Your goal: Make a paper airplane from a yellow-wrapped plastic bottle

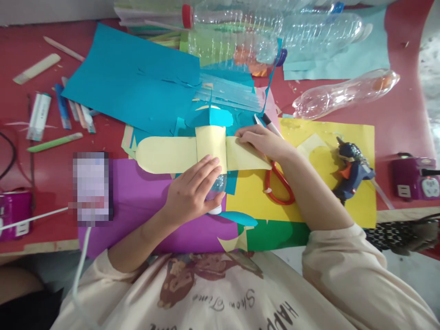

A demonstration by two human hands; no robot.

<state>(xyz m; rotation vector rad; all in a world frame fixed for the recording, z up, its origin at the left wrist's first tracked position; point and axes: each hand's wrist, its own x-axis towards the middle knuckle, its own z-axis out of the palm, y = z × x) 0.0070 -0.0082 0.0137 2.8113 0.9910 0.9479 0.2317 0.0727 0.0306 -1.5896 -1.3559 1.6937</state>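
A plastic bottle (pixel 220 183) lies lengthwise in front of me, its middle wrapped in a cream paper band (pixel 210 144) and its white cap toward me. Cream paper wings reach out on both sides: a rounded left wing (pixel 165 155) and a right wing (pixel 242 158). Blue paper fins (pixel 220 117) stand at the far end. My left hand (pixel 194 188) holds the bottle, fingers over the band and thumb near the cap. With curled fingers, my right hand (pixel 257 140) grips the right wing's far edge; its fingertips are partly hidden. Red-handled scissors (pixel 283 199) lie under my right forearm.
A glue gun (pixel 354 169) rests on yellow paper (pixel 319 211) at right. Several clear bottles (pixel 237 23) lie at the back, another bottle (pixel 343 94) at right. Blue paper (pixel 137 78), markers (pixel 39 117) and a blurred-out phone (pixel 91 188) with a cable are at left.
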